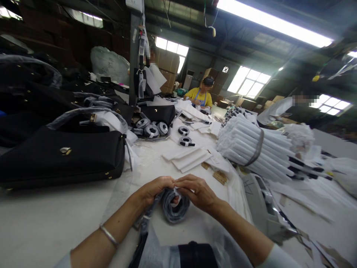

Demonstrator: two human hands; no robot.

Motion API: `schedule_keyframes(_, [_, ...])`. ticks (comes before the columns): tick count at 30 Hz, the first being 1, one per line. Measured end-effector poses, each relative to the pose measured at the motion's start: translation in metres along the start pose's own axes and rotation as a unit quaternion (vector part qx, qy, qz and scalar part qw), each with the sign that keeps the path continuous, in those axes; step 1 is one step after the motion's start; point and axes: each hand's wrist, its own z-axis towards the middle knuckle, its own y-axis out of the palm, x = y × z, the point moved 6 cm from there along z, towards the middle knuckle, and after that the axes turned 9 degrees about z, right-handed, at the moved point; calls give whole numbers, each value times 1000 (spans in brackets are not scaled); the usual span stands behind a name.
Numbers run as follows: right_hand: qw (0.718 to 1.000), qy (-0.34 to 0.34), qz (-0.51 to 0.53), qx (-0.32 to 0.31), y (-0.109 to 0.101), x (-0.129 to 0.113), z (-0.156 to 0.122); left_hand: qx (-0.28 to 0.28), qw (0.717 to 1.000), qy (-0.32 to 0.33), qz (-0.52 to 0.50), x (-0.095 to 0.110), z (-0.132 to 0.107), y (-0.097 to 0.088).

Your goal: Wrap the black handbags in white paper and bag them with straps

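Note:
My left hand (pixel 154 190) and my right hand (pixel 195 191) meet over the white table (pixel 41 223), both closed on a coiled grey strap (pixel 174 210) wrapped in thin plastic. The fingertips pinch a small white piece at the top of the coil. The strap's loose end runs down toward my lap past a dark object (pixel 196 255). A thin bracelet (pixel 109 235) sits on my left wrist.
A black handbag (pixel 64 154) lies at the left. More coiled straps (pixel 152 130) sit behind it. Flat white paper pieces (pixel 189 158) and a large bundle of white rolls (pixel 253 147) lie ahead and right. People work at the far end.

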Motion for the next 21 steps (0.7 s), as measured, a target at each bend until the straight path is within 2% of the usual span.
schedule_keyframes(3, [992,-18,-103,-65,3,-6,-5,7,1000,13,1,0,1,-2])
schedule_keyframes(7, [974,21,-207,-94,9,-7,-11,21,999,17,37,0,0,-3])
schedule_keyframes(10, [966,47,-234,-97,18,-6,-13,56,995,9,84,1,-1,-7])
schedule_keyframes(14, [973,49,-211,-73,22,-11,-19,80,990,-15,116,2,-3,-12])
schedule_keyframes(17, [982,44,-186,-3,-4,-20,-34,70,990,-27,117,2,-5,-13])
schedule_keyframes(19, [977,69,-180,87,-42,-24,-57,60,991,-27,119,1,-4,-15])
schedule_keyframes(21, [954,132,-182,198,-92,-25,-94,51,991,-22,125,-1,-1,-18])
